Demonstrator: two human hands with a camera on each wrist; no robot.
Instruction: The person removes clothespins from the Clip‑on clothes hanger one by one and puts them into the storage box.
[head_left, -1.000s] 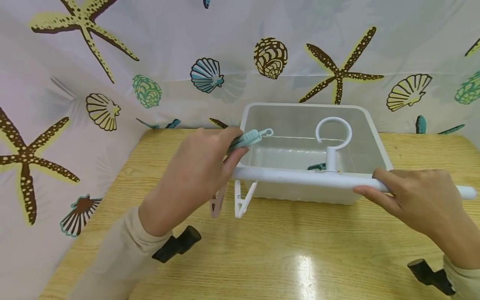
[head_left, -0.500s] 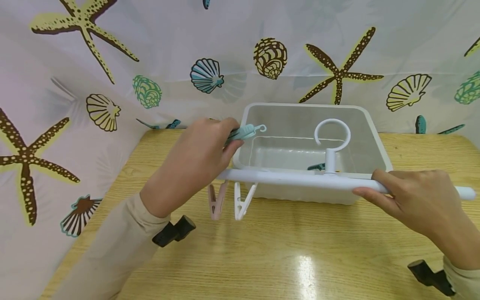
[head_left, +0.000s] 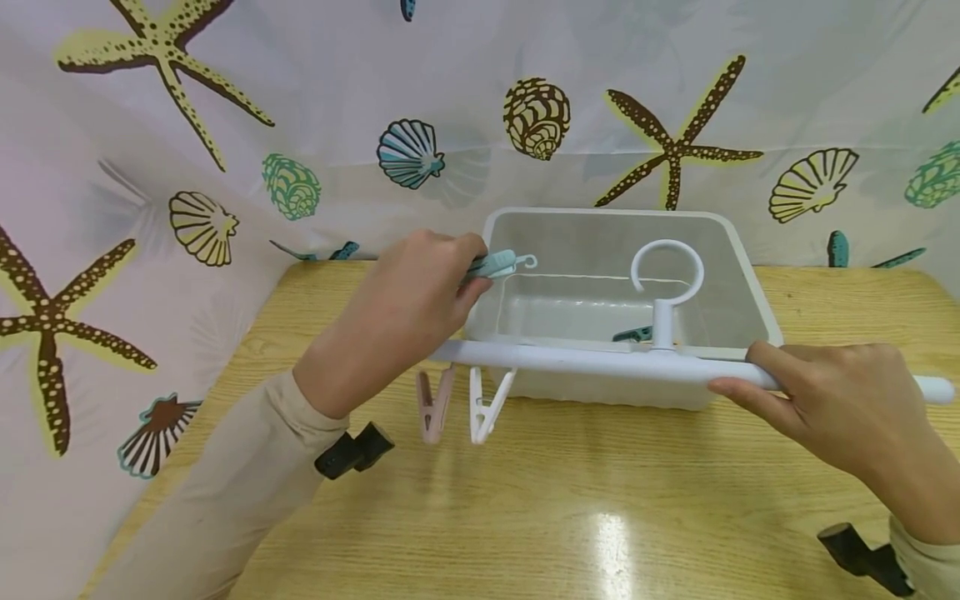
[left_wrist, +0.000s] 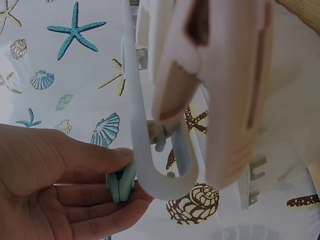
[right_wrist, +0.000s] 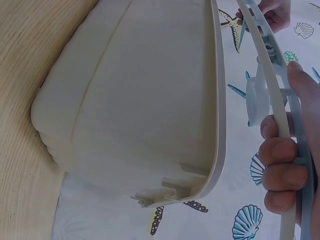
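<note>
Nearest of all, a wooden bench [head_left: 570, 500], with a shiny spot in front of the white bin [head_left: 738, 250] that sits at the back. Just in front of the bin, a long white hanger bar [head_left: 585, 360], held level above the bench. At the bar's right end, the right hand [head_left: 840, 400], fingers curled round the bar in a firm grip. Under the bar's left end, a pink peg [head_left: 433, 404] and a white peg [head_left: 483, 402], hanging side by side, apart from the bench. A little farther, at the bin's left rim, the left hand [head_left: 408, 304], grip pinched on a blue-green peg [head_left: 495, 264], thumb and fingers squeezing its back end, small hook end pointing over the bin. On the middle of the bar, a white ring hook [head_left: 666, 268] standing up in front of the bin's inside. Down inside the bin, one more dark teal peg [head_left: 633, 334], near the ring hook's foot. Behind the bin, a curtain with shells and starfish [head_left: 225, 125]. Best way on, probably: keep the bar still and level with the right hand, keep the pinch tight on the blue-green peg, and line its small hook up beside the white peg on the bar, going slowly so the hanging pegs do not swing.
</note>
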